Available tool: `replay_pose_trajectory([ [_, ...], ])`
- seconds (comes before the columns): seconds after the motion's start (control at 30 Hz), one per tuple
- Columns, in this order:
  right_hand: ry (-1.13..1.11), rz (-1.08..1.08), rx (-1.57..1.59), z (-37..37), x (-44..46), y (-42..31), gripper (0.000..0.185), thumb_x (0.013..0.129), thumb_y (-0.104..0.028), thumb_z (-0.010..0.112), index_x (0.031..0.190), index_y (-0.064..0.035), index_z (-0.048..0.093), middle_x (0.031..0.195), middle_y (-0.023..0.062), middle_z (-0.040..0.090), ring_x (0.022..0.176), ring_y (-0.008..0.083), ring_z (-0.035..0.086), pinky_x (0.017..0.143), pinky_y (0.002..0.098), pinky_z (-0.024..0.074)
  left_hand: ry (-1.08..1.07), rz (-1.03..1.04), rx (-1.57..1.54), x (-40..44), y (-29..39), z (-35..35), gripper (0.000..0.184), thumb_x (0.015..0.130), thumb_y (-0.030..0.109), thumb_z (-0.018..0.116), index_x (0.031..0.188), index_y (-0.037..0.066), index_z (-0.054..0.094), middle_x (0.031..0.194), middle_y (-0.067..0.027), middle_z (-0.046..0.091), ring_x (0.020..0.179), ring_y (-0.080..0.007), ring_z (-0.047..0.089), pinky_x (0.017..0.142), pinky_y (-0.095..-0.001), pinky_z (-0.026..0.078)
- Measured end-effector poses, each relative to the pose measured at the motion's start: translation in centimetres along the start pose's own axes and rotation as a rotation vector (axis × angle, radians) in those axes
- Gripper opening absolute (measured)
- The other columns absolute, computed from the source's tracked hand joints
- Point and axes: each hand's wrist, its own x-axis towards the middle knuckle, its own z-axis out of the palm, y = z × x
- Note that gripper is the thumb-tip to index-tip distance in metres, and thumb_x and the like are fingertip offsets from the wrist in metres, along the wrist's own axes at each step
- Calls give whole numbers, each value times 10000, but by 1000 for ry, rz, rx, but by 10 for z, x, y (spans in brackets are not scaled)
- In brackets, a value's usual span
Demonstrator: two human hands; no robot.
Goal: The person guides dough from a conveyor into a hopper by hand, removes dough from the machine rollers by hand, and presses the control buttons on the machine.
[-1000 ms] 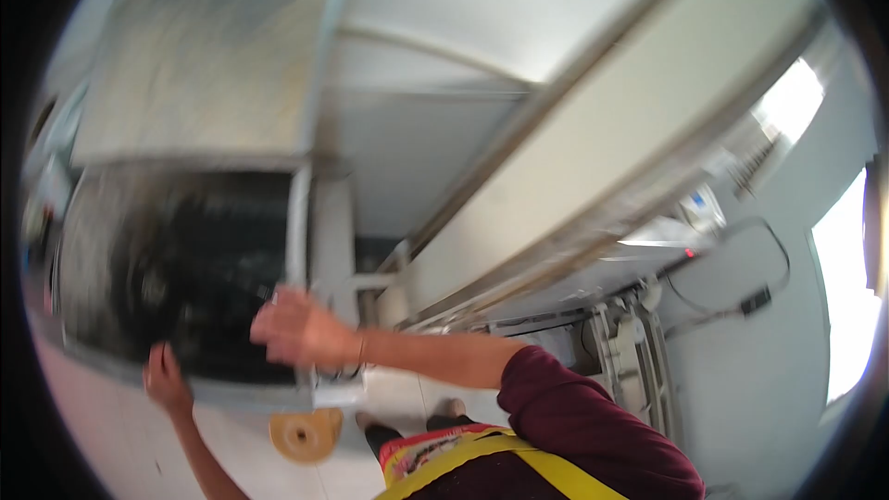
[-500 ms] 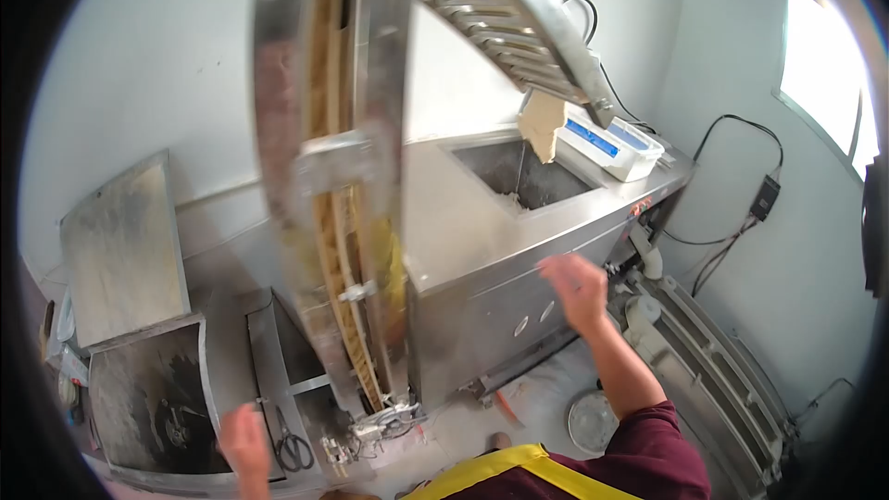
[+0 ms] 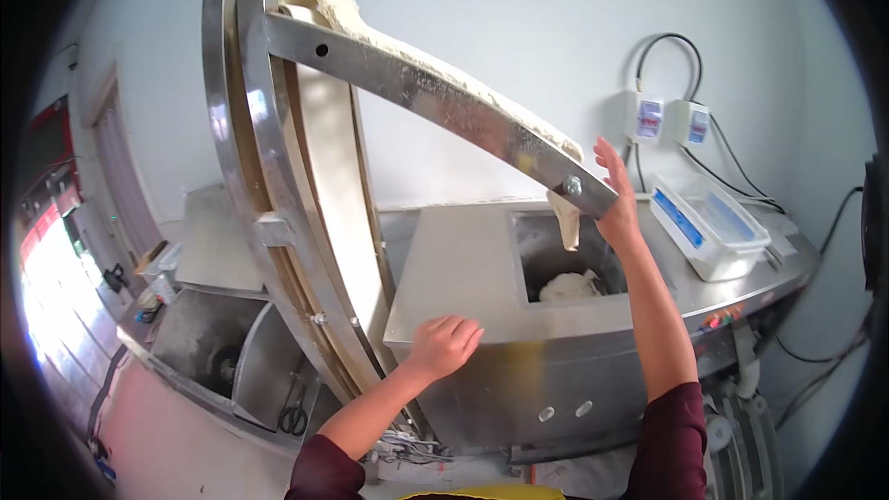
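My right hand [image 3: 619, 204] is at the lower end of a slanted metal chute [image 3: 444, 102], fingers stretched upward and apart, the palm side against or just beside the chute's end. A pale strip of dough [image 3: 370, 32] lies along the chute, and its torn tail [image 3: 566, 222] hangs off the low end over a square opening in the steel counter. Inside that opening rests a lump of dough [image 3: 569, 286]. My left hand [image 3: 446, 344] is in front of the counter's left part with fingers curled in; nothing shows in it.
A tall metal lift frame [image 3: 269, 222] rises left of the steel counter [image 3: 454, 241]. On the counter's right sits a white plastic box [image 3: 713, 231] with blue inside. Low at left are an open metal bin [image 3: 199, 343] and scissors [image 3: 294, 417]. Wall boxes [image 3: 645, 118] carry cables.
My right hand has risen to the chute's low end. My left hand has come up and right to the counter front. The view has shifted, showing the chute's side and a doorway at left.
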Motion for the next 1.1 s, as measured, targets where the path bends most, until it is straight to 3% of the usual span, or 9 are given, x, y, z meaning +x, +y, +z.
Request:
replay_pose_trajectory([
  [0.13,-7,28,-67,4,12,-28,715,797,-113,692,1446,-128,391,1395,136,487,1280,308,473,1038,392,413,-239,-299,45,13,-6,13,143,859,212,667,828,81,618,719,-76,640,638,-282,627,550,-392,489],
  [0.17,122,-151,-217,15,15,-17,590,816,-158,656,1376,-141,469,1247,152,599,1139,328,581,905,393,489,-272,-340,36,15,-6,14,149,869,225,658,847,81,624,725,-81,648,647,-289,632,558,-397,493],
  [0.3,49,-218,-285,12,30,-10,371,784,-129,653,1150,-145,592,881,127,680,757,379,644,659,449,506,-321,-407,49,15,-7,16,153,886,244,641,876,91,638,716,-79,664,645,-287,640,571,-395,499],
  [0.5,247,-178,-505,-53,8,51,268,816,-35,612,1062,-116,680,1004,91,711,840,310,691,709,389,551,-256,-387,44,15,-5,15,175,896,242,615,823,85,592,676,-75,637,611,-293,626,535,-406,479],
  [0.6,137,-340,-570,-41,-28,77,242,813,-16,586,1029,-84,670,930,110,698,816,325,668,699,432,528,-273,-410,32,15,-5,17,179,898,239,613,811,86,580,669,-76,631,598,-290,623,523,-403,477],
  [0.67,-71,-265,-526,-17,-45,67,243,792,-52,616,1032,-75,653,901,110,691,805,330,655,720,438,515,-269,-397,79,16,-4,16,160,893,232,621,828,86,609,657,-73,634,589,-278,628,525,-386,481],
  [0.8,-644,327,-247,-12,-35,7,568,764,-255,757,1245,-60,527,1096,171,648,1051,343,605,896,431,471,-262,-387,62,16,-4,18,137,886,221,629,825,98,626,625,-58,631,568,-267,629,527,-371,488],
  [0.93,-550,264,796,-21,-17,11,1047,711,-306,840,1513,-62,213,1449,151,415,1337,296,377,1092,420,304,-274,-402,64,18,-4,19,113,876,197,638,831,94,633,639,-59,641,568,-268,633,543,-370,500],
  [1.1,-406,248,681,1,15,-3,1038,741,-212,776,1534,-41,129,1445,199,413,1329,291,392,1091,373,317,-233,-369,62,17,-6,19,107,865,184,647,863,77,635,690,-89,651,588,-283,633,531,-382,489],
])
